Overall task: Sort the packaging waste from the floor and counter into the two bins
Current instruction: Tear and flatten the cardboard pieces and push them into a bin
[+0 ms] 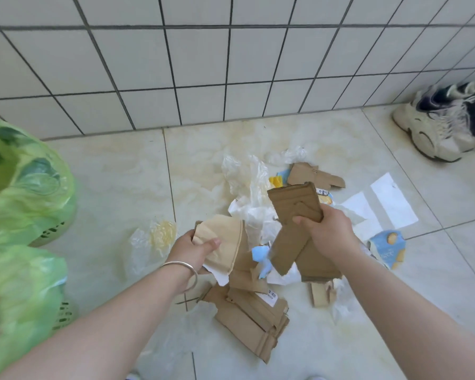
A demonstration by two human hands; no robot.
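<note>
Above the waste pile, my right hand fingers grip creased brown cardboard; my left hand fingers clutch crumpled tan paper.

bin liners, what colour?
Translucent light green, on both bins at the left; the lower bin is blurred. Head view, the only one.

This looks like a tiled utility corner of a home. A wall of white square tiles with dark grout meets a floor of glossy cream marbled tiles. Against that wall, at its right end, lies a pair of worn sneakers. Well left of the wall's foot stand two perforated baskets lined with green plastic bags.
</note>
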